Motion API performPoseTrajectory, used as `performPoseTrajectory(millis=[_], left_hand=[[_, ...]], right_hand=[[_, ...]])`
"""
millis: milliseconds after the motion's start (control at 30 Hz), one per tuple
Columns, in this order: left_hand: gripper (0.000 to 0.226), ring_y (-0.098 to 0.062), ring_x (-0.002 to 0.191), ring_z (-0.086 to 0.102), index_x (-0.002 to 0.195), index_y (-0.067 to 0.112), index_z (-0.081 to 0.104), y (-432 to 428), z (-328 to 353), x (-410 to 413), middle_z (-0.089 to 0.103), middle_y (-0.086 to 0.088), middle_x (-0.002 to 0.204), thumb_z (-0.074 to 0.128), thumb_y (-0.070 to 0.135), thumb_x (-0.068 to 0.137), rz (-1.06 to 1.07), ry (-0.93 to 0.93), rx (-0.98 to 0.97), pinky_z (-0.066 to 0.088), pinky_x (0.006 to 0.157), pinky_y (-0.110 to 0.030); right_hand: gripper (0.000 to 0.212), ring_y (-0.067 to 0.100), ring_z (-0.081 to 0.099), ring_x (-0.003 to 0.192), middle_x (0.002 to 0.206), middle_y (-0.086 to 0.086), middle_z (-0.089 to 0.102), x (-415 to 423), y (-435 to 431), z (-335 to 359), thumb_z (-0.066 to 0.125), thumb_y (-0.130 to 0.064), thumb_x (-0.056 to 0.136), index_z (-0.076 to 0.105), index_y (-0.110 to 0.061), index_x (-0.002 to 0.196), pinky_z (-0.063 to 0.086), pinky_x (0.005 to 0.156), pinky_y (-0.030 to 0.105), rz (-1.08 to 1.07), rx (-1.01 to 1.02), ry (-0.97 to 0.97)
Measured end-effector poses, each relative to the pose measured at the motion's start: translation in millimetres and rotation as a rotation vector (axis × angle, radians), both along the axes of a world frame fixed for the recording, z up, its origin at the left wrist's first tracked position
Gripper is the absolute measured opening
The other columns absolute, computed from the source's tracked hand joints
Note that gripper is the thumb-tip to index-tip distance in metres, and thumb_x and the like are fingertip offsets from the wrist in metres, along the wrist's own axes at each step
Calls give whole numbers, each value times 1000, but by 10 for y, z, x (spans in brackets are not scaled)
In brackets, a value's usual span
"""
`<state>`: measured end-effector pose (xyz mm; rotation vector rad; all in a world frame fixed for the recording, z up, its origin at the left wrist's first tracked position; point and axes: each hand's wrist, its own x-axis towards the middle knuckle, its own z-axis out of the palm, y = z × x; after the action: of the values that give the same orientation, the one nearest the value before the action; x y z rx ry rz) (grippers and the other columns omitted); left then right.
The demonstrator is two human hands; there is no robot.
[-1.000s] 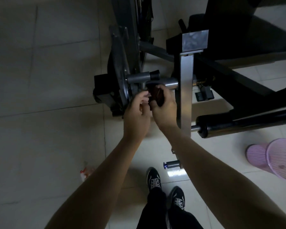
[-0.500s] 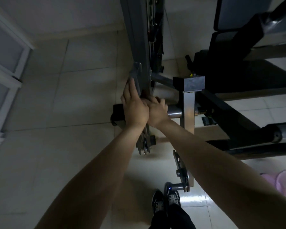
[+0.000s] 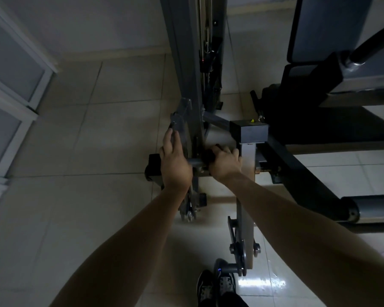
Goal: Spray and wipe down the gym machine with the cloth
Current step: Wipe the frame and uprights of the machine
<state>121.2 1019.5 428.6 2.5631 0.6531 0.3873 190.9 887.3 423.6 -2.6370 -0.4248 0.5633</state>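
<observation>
Dimly, near the middle of the view, the right hand (image 3: 225,163) is gripping the cloth (image 3: 207,155), its fingers (image 3: 227,151) curling over the top of it and pressing it onto a short bar (image 3: 195,161); the bar's long axis is running from 9 o'clock to 3 o'clock, and the cloth is sitting bunched on it as a dark wad; the low light is hiding the cloth's own long axis and which way it points; the wad is showing at the 9 o'clock side of the knuckles, poking out from under the fingertips, with the rest hiding beneath the palm.

Just at 9 o'clock of the cloth, the left hand (image 3: 175,167) is resting flat against the machine, its fingers (image 3: 169,140) lying straight and together, pointing to 12 o'clock along a grey plate (image 3: 180,122); they are holding nothing.

The machine's post (image 3: 186,63) is running up toward 12 o'clock from the bar; a silver arm (image 3: 247,156) is hanging toward 6 o'clock, touching the right hand's 3 o'clock side; a dark block (image 3: 248,131) is capping it.

At 2 o'clock a pad (image 3: 328,27) is tilting upward; at 4 o'clock a roller (image 3: 377,207) is lying sideways; shoes (image 3: 215,286) are standing at 6 o'clock on the tiled floor (image 3: 98,151); a door (image 3: 7,69) is showing at 10 o'clock.
</observation>
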Motion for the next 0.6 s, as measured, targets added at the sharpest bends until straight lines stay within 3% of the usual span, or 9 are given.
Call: performPoseTrajectory(millis=[100,200,300,367,467,533,600], left_hand=[[77,-33,135,39,157,10,29,-10,4,5,18,-6,165,62,-4,88,-6,-3,18,43,102,-30],[70,-35,136,39,155,8,35,-7,4,-2,20,-10,165,58,-3,89,-22,-1,33,45,102,-33],[61,-37,137,40,152,5,41,7,-9,-4,25,-14,163,53,-3,92,-25,-16,36,43,103,-32],[58,-38,136,41,150,4,43,32,-47,1,27,-16,162,53,0,93,-45,-37,58,43,104,-33],[55,-38,138,40,149,3,44,41,-60,-20,25,-15,162,38,9,95,-72,-61,74,47,106,-36],[57,-36,138,39,148,3,47,22,-59,-17,26,-15,162,29,13,95,-64,-78,85,44,106,-31],[55,-35,137,40,146,3,48,23,-70,-12,26,-13,162,32,7,94,-50,-85,93,44,104,-28]], right_hand=[[43,37,33,122,140,1,47,-82,34,-97,57,-34,95,50,-34,138,33,102,45,162,79,-101],[42,38,26,138,147,-4,48,-152,184,-181,61,-32,94,57,-34,135,23,116,46,330,199,-99],[43,32,40,136,141,1,54,-112,323,-103,58,-34,94,56,-29,137,24,116,43,426,204,-123],[39,27,48,127,135,3,57,-31,340,-74,49,-40,99,51,-30,137,28,112,40,367,147,-69],[36,29,55,117,123,7,62,200,275,-168,38,-48,96,51,-35,127,34,108,55,81,151,246],[38,33,59,113,126,13,61,361,203,-264,40,-46,97,52,-31,130,45,102,52,-86,231,440],[39,36,60,113,131,16,59,390,160,-355,44,-40,102,51,-25,136,51,97,46,-206,343,533]])
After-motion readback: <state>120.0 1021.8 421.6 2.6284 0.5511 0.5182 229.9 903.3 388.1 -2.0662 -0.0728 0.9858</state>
